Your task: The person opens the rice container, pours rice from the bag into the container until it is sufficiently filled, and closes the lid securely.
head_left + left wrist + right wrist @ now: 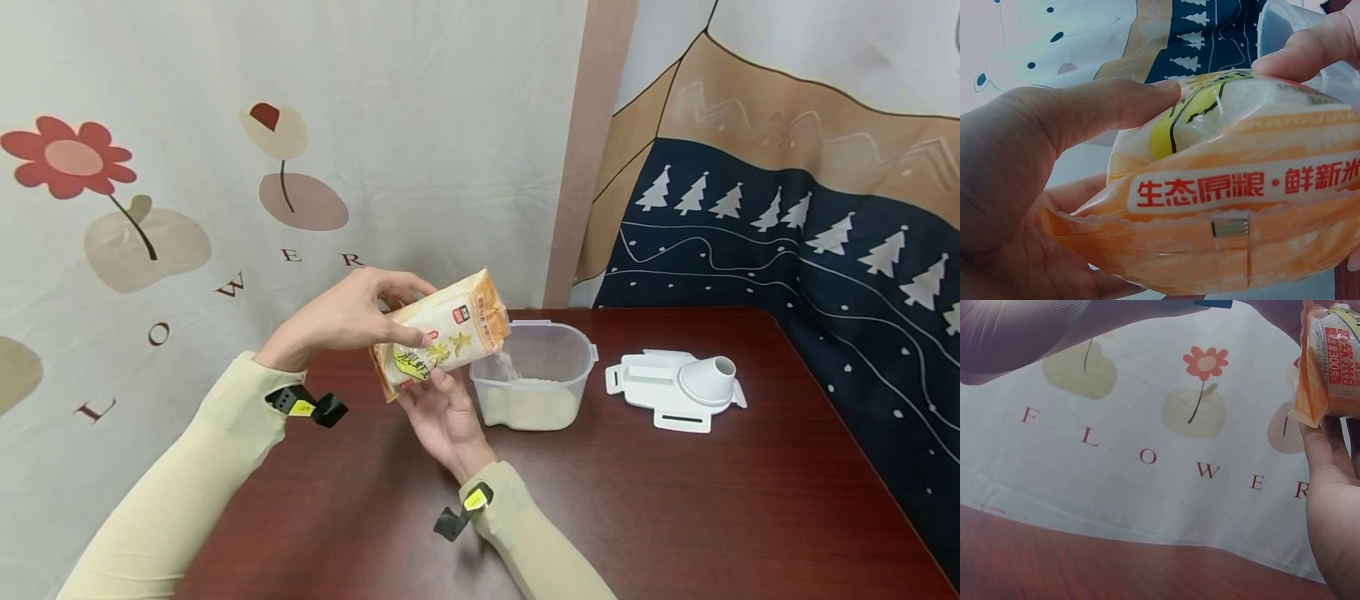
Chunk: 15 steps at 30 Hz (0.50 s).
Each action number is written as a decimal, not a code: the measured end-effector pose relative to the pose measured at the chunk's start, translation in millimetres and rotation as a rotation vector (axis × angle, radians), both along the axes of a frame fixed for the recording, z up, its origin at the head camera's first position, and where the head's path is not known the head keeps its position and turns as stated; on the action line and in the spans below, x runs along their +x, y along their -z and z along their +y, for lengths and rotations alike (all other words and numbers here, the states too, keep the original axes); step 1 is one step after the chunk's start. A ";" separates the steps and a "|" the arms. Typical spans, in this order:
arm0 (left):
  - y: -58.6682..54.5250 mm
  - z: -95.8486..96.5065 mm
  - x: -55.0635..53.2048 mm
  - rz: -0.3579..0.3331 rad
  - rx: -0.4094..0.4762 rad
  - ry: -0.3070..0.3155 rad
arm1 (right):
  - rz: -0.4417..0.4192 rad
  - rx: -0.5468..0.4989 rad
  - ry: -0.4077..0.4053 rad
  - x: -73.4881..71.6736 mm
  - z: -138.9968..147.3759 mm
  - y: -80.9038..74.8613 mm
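Both hands hold an orange-and-white bag of rice (450,329), tilted with its torn end over a clear plastic box (570,357). White grains (506,364) fall from the bag's mouth onto the rice (528,407) inside the box. My left hand (348,317) grips the bag from above, thumb across its front and fingers behind. From below, my right hand (448,425) holds it, thumb on the printed front. The left wrist view shows the bag's sealed orange end (1235,244) close up, with a thumb on either side.
A white plastic lid (671,387) with a round spout lies on the dark red table (720,500), right of the box. Behind the table hang a pale flower-print cloth (450,125) and a dark blue tree-print cloth (750,250).
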<state>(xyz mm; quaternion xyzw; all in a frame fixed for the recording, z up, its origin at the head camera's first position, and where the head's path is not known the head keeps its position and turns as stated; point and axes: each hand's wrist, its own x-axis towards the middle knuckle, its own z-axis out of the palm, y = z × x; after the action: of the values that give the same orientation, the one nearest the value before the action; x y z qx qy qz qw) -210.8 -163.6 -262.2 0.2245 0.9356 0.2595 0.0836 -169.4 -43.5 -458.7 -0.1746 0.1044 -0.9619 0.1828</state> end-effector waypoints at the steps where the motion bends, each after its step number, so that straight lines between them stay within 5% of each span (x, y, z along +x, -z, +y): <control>1: 0.0 0.0 -0.1 -0.001 0.001 0.000 | 0.001 0.000 0.000 -0.2 0.0 0.0; 15: -0.6 0.6 0.0 -0.008 0.001 -0.013 | 0.004 0.007 0.004 -0.4 -0.4 -1.5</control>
<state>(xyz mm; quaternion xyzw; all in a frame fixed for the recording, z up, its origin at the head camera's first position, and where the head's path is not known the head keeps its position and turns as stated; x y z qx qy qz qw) -210.8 -163.0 -261.6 0.2175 0.9365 0.2613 0.0854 -169.8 -43.9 -457.1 -0.1756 0.1084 -0.9615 0.1814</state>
